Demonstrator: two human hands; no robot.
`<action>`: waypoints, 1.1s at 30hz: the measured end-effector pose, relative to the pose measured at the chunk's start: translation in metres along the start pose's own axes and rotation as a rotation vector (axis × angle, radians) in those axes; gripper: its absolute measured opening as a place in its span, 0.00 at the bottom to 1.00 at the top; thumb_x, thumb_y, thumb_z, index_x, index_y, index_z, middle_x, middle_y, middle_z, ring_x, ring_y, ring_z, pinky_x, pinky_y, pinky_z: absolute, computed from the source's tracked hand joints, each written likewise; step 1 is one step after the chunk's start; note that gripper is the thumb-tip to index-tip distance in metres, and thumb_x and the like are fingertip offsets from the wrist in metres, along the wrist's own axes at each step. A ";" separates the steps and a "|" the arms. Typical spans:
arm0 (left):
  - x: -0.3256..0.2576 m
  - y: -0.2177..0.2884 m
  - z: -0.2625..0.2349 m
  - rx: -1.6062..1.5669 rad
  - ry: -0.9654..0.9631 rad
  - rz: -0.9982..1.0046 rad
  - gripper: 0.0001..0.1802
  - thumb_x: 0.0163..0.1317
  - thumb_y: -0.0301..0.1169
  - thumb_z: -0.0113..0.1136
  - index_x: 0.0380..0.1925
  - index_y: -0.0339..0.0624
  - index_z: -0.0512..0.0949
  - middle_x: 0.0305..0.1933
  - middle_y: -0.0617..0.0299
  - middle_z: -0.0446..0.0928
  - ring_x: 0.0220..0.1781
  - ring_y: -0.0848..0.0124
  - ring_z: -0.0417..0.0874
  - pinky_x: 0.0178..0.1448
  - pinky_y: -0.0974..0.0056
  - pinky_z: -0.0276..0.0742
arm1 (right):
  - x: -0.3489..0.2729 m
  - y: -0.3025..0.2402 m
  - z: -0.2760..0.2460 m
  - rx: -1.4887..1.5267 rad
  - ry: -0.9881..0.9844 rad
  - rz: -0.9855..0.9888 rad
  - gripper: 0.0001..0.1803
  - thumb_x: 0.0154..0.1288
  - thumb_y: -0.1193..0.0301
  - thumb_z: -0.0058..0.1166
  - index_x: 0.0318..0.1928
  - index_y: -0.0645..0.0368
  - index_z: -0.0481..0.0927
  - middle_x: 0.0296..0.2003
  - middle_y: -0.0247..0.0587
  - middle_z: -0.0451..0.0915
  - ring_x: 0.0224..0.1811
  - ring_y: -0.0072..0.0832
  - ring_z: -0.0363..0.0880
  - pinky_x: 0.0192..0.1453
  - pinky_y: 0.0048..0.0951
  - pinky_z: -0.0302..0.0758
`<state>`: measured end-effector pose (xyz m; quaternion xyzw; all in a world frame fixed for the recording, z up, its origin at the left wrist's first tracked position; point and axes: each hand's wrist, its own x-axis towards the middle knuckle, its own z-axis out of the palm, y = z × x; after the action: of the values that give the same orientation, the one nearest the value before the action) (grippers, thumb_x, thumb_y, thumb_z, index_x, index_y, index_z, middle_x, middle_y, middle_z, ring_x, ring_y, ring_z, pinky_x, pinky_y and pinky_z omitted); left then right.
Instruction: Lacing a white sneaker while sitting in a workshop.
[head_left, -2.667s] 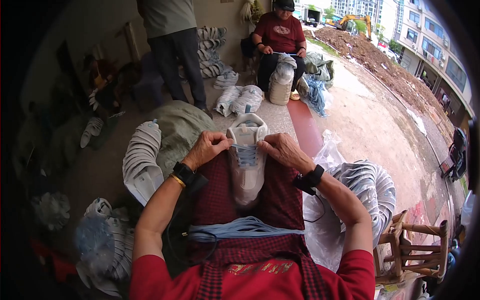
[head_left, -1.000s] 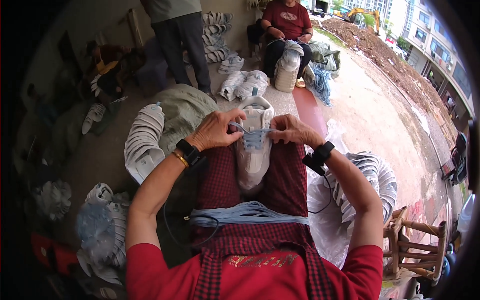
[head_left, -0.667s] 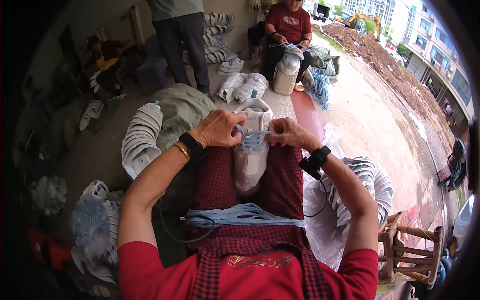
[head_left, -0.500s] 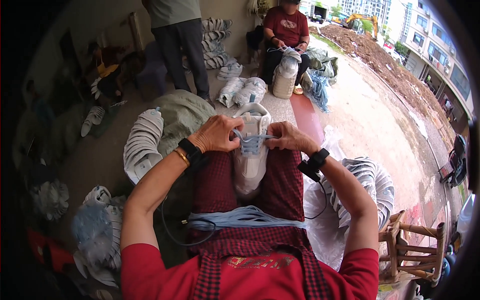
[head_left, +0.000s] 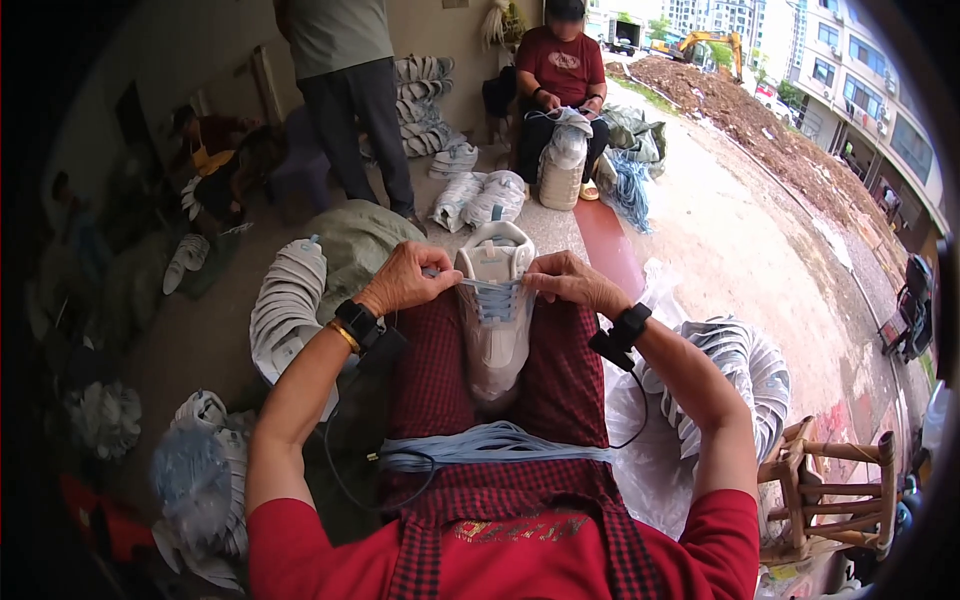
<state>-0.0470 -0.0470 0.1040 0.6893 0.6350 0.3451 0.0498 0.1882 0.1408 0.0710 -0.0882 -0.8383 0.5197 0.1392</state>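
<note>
A white shoe (head_left: 497, 345) stands between my knees, its toe toward me and its heel opening away. Pale blue shoelace (head_left: 494, 303) criss-crosses its front below the tongue. My left hand (head_left: 410, 280), closed in a pinch, grips one lace end just left of the shoe. On the other side my right hand (head_left: 572, 281) pinches the lace close to the top eyelets. The lace runs fairly straight between the two hands. A bundle of loose pale blue laces (head_left: 500, 443) lies across my lap on the checked apron.
Stacked white shoe uppers (head_left: 290, 300) sit to my left beside a green sack (head_left: 365, 240). More uppers (head_left: 735, 375) lie at right on clear plastic, near a bamboo stool (head_left: 830, 490). Ahead, a seated co-worker (head_left: 565, 75) handles a shoe; another person (head_left: 345, 90) stands.
My left hand has moved left and slightly down, away from the shoe. The lace, looped loosely over the tongue before, now lies straighter across it.
</note>
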 end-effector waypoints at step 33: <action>0.013 0.003 0.019 -0.507 0.092 -0.118 0.12 0.67 0.34 0.65 0.30 0.34 0.82 0.26 0.69 0.81 0.30 0.85 0.75 0.35 0.73 0.72 | -0.010 -0.007 0.010 -0.210 0.152 0.055 0.14 0.69 0.61 0.59 0.37 0.62 0.83 0.28 0.32 0.80 0.33 0.24 0.79 0.39 0.29 0.76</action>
<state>-0.0348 -0.0287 0.0960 0.6000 0.5692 0.5207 0.2118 0.1939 0.1261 0.0721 -0.1643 -0.8724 0.4244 0.1781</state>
